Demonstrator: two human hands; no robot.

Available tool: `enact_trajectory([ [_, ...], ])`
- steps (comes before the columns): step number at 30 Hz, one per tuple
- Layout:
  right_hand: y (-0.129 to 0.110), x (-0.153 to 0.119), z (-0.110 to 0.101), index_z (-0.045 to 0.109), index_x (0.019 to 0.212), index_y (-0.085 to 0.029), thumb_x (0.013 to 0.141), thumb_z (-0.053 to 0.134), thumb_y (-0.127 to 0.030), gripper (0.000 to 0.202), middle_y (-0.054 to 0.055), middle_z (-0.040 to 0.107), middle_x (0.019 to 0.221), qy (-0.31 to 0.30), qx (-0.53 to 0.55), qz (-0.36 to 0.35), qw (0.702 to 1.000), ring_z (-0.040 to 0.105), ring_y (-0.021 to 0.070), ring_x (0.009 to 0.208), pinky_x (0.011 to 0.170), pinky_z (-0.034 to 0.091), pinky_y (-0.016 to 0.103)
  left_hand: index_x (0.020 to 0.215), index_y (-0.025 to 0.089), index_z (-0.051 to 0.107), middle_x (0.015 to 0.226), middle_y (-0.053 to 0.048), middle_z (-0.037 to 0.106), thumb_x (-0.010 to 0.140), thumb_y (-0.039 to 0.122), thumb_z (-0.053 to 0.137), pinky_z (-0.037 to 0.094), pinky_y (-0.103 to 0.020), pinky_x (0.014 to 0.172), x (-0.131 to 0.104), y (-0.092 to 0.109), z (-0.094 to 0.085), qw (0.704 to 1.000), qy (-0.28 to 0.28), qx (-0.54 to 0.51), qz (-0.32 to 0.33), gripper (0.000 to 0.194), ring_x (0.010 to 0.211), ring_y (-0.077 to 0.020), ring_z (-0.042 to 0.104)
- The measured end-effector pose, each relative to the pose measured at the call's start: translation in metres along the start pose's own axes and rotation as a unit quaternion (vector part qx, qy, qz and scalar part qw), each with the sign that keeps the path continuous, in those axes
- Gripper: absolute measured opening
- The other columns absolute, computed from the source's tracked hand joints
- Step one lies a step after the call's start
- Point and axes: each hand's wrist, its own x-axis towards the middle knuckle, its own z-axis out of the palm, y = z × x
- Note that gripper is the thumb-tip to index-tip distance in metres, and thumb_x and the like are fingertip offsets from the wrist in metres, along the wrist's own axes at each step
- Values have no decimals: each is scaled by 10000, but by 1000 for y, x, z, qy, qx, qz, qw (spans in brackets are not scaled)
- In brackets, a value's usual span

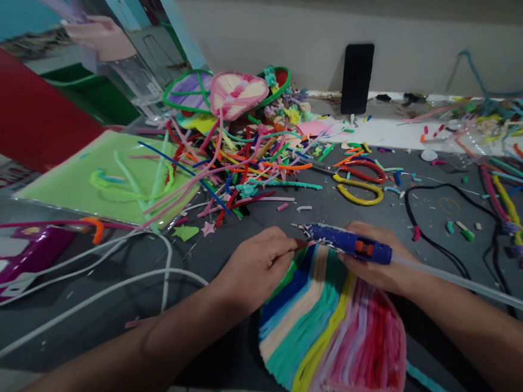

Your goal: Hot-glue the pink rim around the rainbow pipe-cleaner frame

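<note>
My left hand (pixel 256 270) is closed at the upper left edge of a striped pipe-cleaner panel (pixel 324 326), its fingertips pinched there. The panel has rounded sides, runs from green and blue through yellow to pink and red, and lies at the table's front edge. In my right hand (pixel 388 278) is a blue glue gun (pixel 345 241), its nozzle pointing left just above my left fingertips. A clear glue stick (pixel 465 287) sticks out of its back. My right fingers are partly hidden behind the glue gun and the panel.
Loose pipe cleaners (pixel 246 165) pile up behind, near scissors (pixel 360 191) with red and yellow handles. Heart-shaped pieces (pixel 239 93) stand at the back. A phone (pixel 357 77) leans on the wall. White cables (pixel 117 275) cross the left; a black cord (pixel 424 237) lies right.
</note>
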Motion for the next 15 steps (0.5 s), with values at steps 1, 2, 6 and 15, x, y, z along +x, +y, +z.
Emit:
enact_trajectory([
  [1, 1, 0, 0, 535, 783, -208, 766, 537, -170, 41, 3, 577, 750, -1, 4, 1, 1000, 566, 132, 680, 616, 419, 237, 922, 172, 691, 788, -18, 578, 872, 156, 451, 422, -227, 725, 0, 0, 0, 1000, -3, -1, -3, 245, 798, -116, 567],
  [2, 1, 0, 1, 535, 787, -208, 763, 539, -168, 47, 4, 579, 754, 0, 5, 3, 1000, 567, 132, 681, 617, 420, 238, 914, 171, 691, 787, -19, 577, 872, 158, 450, 421, -229, 726, 0, 0, 0, 1000, -6, -1, -6, 245, 801, -118, 567],
  [6, 2, 0, 2, 541, 792, -206, 756, 546, -173, 49, 17, 601, 782, 3, -4, 10, 1000, 576, 144, 702, 628, 423, 249, 878, 168, 689, 790, -20, 581, 871, 164, 450, 417, -231, 730, 2, -1, 2, 1000, -11, 0, -15, 240, 805, -118, 568],
  [15, 4, -1, 7, 564, 825, -209, 752, 547, -156, 92, 7, 596, 786, -1, -17, 18, 1000, 576, 133, 719, 650, 427, 239, 904, 195, 648, 815, -2, 581, 846, 147, 449, 417, -235, 730, 0, -3, 6, 999, -13, 14, -27, 212, 809, -120, 569],
])
